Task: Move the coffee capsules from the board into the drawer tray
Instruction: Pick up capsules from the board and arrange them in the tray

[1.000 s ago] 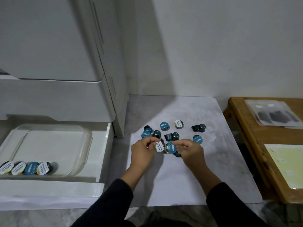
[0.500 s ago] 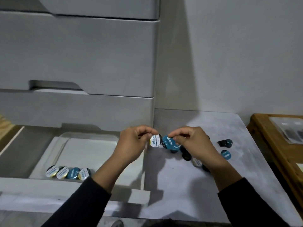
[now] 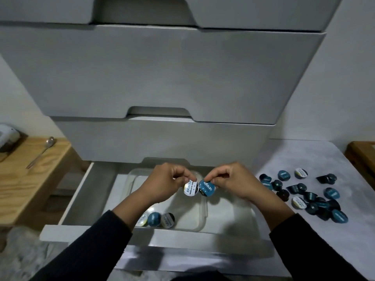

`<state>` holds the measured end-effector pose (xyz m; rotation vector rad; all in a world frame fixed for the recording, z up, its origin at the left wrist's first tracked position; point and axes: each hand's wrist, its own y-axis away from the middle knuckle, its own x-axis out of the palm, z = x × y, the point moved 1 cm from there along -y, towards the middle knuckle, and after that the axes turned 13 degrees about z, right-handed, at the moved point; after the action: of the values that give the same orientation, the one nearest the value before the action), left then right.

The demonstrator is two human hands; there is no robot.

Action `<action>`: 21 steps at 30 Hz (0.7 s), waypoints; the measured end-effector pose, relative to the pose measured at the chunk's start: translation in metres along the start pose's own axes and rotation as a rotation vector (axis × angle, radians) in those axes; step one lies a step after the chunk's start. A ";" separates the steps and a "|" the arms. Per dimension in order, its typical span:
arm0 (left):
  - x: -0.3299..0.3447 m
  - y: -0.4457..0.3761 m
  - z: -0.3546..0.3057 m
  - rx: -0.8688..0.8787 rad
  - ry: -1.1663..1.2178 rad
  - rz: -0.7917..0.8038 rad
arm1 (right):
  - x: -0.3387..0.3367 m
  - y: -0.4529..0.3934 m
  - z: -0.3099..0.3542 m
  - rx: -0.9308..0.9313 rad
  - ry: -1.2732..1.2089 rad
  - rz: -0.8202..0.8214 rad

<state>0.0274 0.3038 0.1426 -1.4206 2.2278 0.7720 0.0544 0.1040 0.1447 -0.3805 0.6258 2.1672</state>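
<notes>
Head view: your left hand (image 3: 168,182) pinches a white-lidded capsule (image 3: 191,188) reading "EXCELSO ROBUSTA GOLD"; your right hand (image 3: 229,182) pinches a blue-lidded capsule (image 3: 207,188) marked "EXCELSO", its smaller print too fine to read. Fingers of both hands are curled tight on the rims. Both capsules hang above the clear tray (image 3: 203,207) in the open drawer (image 3: 85,191). Three capsules (image 3: 157,219) lie at the tray's near edge. Right of the tray, the rest of the capsules (image 3: 308,196) are scattered on the board (image 3: 349,236). Far left of the tray, a spoon (image 3: 40,152) lies on the wooden counter (image 3: 22,185).
</notes>
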 end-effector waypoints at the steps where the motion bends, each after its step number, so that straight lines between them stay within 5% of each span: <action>1: -0.002 0.000 0.008 -0.001 -0.015 0.033 | 0.006 -0.005 0.000 0.007 0.002 0.021; 9: 0.002 -0.008 0.057 -0.052 -0.034 0.305 | 0.038 -0.036 -0.012 0.165 0.179 0.136; 21: 0.021 -0.030 0.082 -0.078 -0.118 0.473 | 0.065 -0.057 -0.022 0.224 0.340 0.313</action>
<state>0.0484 0.3310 0.0591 -0.8513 2.4900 1.0697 0.0606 0.1641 0.0789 -0.5654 1.1738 2.3111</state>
